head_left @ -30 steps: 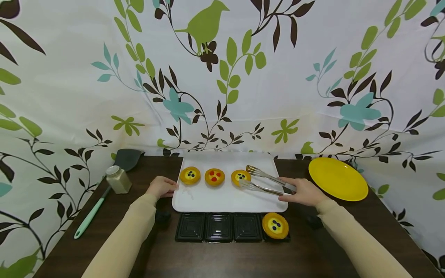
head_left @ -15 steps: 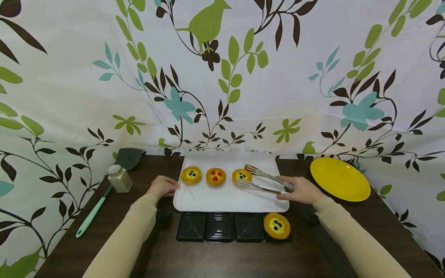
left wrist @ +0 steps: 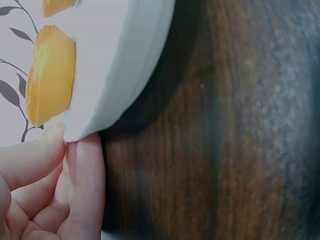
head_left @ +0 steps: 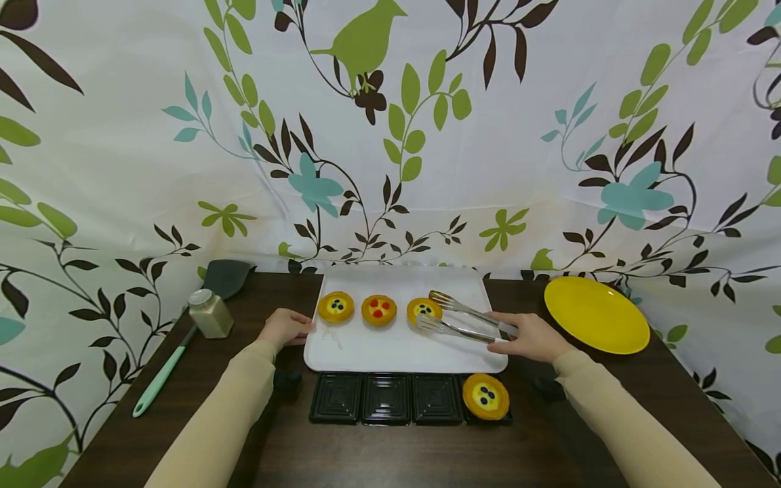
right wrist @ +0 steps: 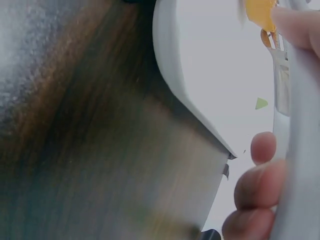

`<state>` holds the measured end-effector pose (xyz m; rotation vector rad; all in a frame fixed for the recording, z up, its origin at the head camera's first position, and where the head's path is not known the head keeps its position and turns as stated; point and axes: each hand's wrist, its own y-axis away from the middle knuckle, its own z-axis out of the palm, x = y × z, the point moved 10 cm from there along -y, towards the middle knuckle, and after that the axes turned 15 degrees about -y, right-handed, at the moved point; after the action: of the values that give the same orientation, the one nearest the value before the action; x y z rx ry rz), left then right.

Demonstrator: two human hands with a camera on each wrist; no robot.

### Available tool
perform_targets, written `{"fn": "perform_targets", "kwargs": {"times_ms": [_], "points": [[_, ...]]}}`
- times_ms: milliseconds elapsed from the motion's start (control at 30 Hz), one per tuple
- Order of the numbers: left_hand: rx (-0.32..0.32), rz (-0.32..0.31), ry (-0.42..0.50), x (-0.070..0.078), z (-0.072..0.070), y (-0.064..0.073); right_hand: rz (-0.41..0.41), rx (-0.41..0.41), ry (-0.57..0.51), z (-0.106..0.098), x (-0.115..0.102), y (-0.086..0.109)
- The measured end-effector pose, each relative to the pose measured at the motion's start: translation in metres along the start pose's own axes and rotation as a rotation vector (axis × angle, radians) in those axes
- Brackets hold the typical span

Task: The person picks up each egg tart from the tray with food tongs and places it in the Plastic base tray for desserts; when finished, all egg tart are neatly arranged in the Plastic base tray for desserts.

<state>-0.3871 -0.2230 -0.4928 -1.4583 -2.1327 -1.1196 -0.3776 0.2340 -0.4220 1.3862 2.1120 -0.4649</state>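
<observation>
My left hand (head_left: pixel 287 329) pinches the left rim of a white tray (head_left: pixel 366 352), thumb on top and fingers beneath, as the left wrist view shows. On the tray sit a blueberry tart (head_left: pixel 335 307), a tart with red fruit (head_left: pixel 379 310) and another blueberry tart (head_left: pixel 422 310). My right hand (head_left: pixel 527 335) grips metal tongs (head_left: pixel 466 332) with pale handles over the tray's right side. The tongs' two ends are spread, one at the far side of the rightmost tart and one at its near side. That tart still rests on the tray.
In front of the tray lies a black sectioned container (head_left: pixel 386 398), with a blueberry tart (head_left: pixel 485 397) in its rightmost section. A yellow plate (head_left: pixel 596 314) is at the right. On the left are a shaker jar (head_left: pixel 210 314) and a spatula (head_left: pixel 160 379) with a mint handle.
The head view has shifted very slightly. My right hand and the tongs have moved only a little around the rightmost tart; my left hand stays on the tray rim.
</observation>
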Motion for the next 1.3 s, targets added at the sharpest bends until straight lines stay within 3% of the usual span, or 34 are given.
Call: {"fn": "perform_targets", "kwargs": {"times_ms": [733,1300], "points": [[0.005,0.013,-0.002,-0.001,-0.001,-0.001,0.018,0.007,-0.113,-0.012,-0.002,0.060],[0.010,0.008,-0.009,0.000,-0.001,0.001,-0.057,-0.037,-0.093,0.000,-0.024,0.097]]}}
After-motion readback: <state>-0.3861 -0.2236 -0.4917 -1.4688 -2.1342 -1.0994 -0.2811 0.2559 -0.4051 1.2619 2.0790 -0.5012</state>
